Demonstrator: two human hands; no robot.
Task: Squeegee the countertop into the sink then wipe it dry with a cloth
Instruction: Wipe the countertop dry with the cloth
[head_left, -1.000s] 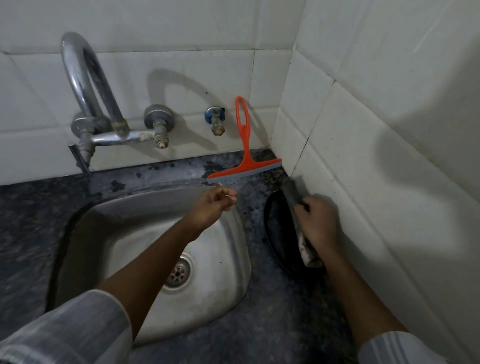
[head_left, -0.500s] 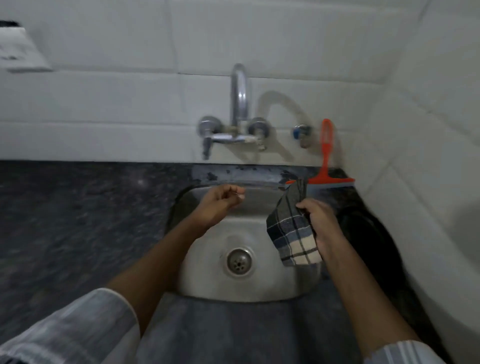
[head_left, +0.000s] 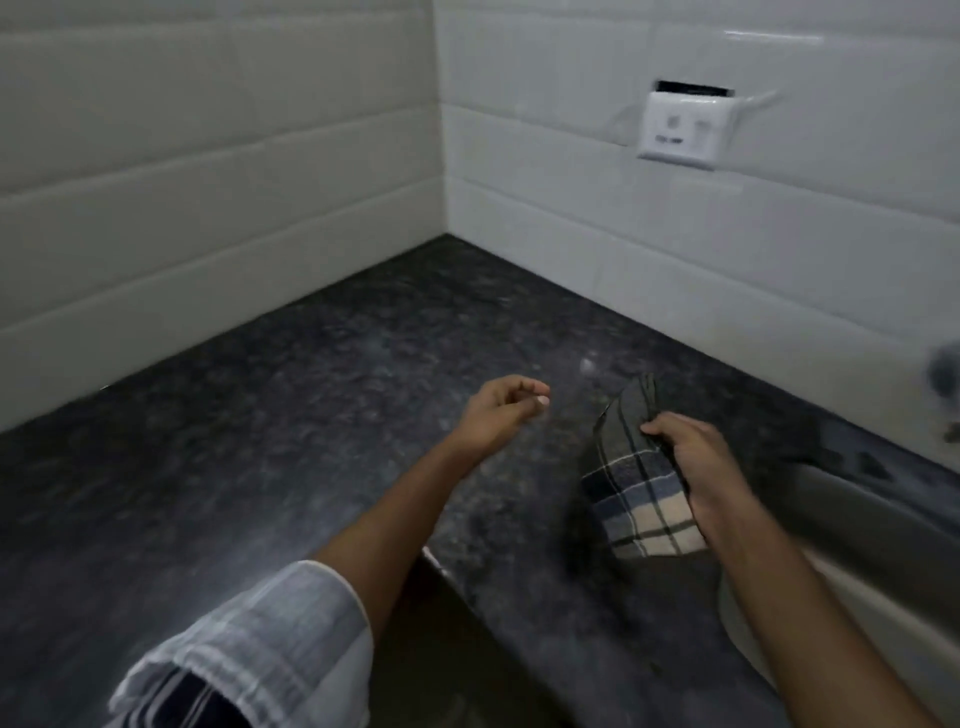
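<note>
1. head view: the right hand is closed around a checked cloth, which is bunched and folded, and it hangs from the fist just above the dark speckled countertop. i cannot tell if the lower edge of the cloth touches the stone.
2. head view: the left hand is empty, with the fingers loosely curled and half open, and it hovers over the countertop just to the left of the cloth, apart from it.
3. head view: the sink rim shows only as a grey edge to the right of the cloth. the squeegee is not in view, so i judge that the wiping step is now in hand.
4. head view: the countertop runs far from the cloth into the corner of the white tiled wall. a wall socket sits on the tiles above and behind the cloth.
5. risk: the cloth is still bunched, so it may dry only a narrow strip and leave wet streaks. it is better to spread it first.
6. risk: the picture is dim and blurred, so wet spots near the corner are easily missed.
7. risk: a wet cloth lifted high could drip toward the socket.
</note>
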